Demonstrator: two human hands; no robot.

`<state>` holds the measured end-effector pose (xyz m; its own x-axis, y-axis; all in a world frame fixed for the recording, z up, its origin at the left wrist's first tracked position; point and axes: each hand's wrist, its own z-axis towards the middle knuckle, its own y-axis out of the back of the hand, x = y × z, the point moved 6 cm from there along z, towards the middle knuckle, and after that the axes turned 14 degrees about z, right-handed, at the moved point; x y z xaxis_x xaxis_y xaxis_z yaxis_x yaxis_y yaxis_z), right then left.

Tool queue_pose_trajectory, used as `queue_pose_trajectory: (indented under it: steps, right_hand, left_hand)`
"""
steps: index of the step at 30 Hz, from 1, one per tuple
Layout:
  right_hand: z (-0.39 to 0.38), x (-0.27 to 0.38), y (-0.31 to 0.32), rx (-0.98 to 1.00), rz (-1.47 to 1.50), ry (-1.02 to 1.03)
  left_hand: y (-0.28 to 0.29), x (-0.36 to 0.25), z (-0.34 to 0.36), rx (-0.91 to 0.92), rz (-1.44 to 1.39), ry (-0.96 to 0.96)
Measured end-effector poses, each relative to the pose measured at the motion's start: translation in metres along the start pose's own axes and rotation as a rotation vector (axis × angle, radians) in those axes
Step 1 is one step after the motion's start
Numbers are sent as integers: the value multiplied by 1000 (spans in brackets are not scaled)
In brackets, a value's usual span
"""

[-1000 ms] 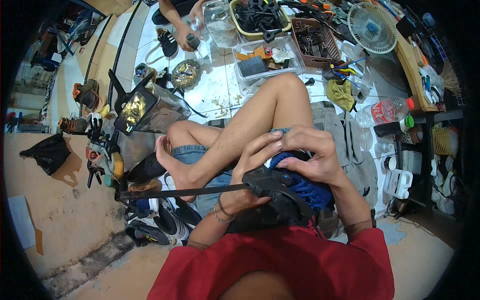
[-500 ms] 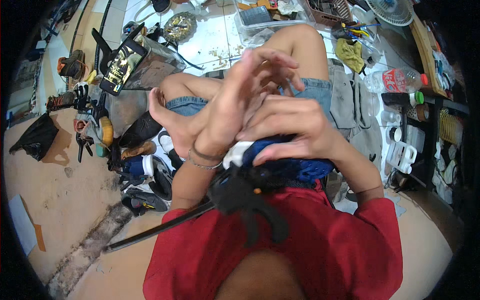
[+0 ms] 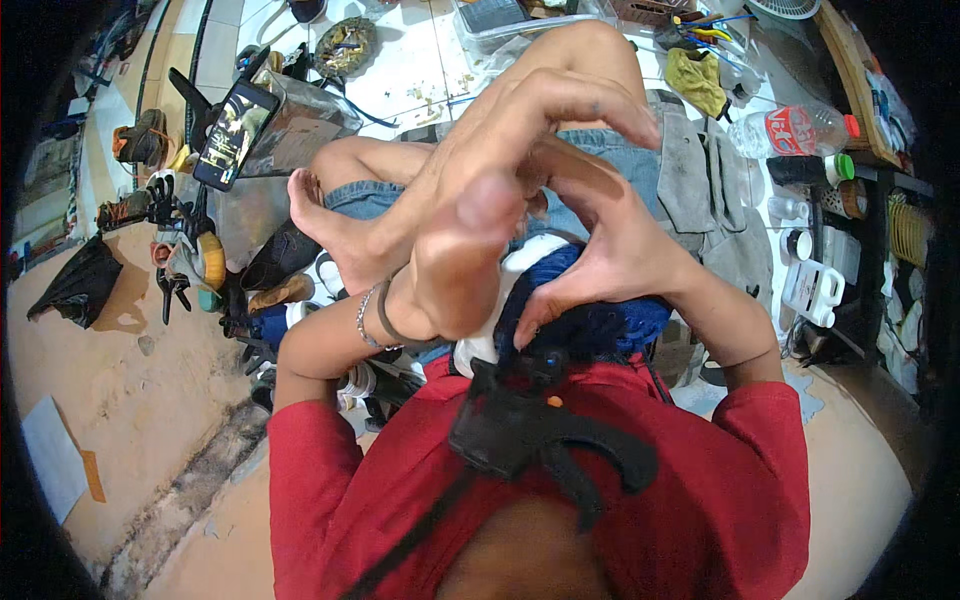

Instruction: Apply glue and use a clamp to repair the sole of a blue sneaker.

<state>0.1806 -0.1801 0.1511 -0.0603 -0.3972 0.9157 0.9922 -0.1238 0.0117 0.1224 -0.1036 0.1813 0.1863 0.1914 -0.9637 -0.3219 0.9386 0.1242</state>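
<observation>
My left hand point(image 3: 510, 180) is raised over my lap, fingers stretched out toward the right and thumb apart. Behind it, my right hand point(image 3: 610, 230) curves with its thumb wide of the fingers; some of its fingertips are hidden by the left hand. The right thumb lies over a dark blue textured piece point(image 3: 630, 325) with a white part point(image 3: 478, 352), perhaps a shoe, resting in my lap. I cannot tell whether the thumb presses on it. Against its near side sits a black bar clamp point(image 3: 510, 430), handles toward me. No held thing shows in either hand.
A phone point(image 3: 235, 135) leans on a clear box at the left. Several shoes point(image 3: 275, 255) and a black cloth point(image 3: 80, 285) lie nearby. To the right are grey fabric point(image 3: 700, 200), a plastic bottle point(image 3: 790, 132), a white jug point(image 3: 810, 290) and a yellow cloth point(image 3: 697, 82).
My left hand has turned and its fingers now reach farther right, the left elbow swinging out. The clamp has shifted right and its bar has swung toward me. The right hand has tilted.
</observation>
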Motion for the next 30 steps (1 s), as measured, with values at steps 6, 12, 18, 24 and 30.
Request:
queue_pose_trajectory:
  steps: [6,12,18,24,30]
  right_hand:
    - [-6,-7,-6,67,166,34]
    - [-8,-17,-6,82,318,15]
    - [-10,-17,-6,101,240,-154]
    - [6,-23,-7,52,295,-173]
    - [6,-17,-3,72,117,-107]
  left_hand:
    - [-5,-16,-2,92,297,-159]
    - [-2,-29,1,125,450,-546]
    - [-2,-30,2,116,533,-532]
    - [37,16,-10,-234,72,-310]
    - [59,66,-93,-582,-89,-38]
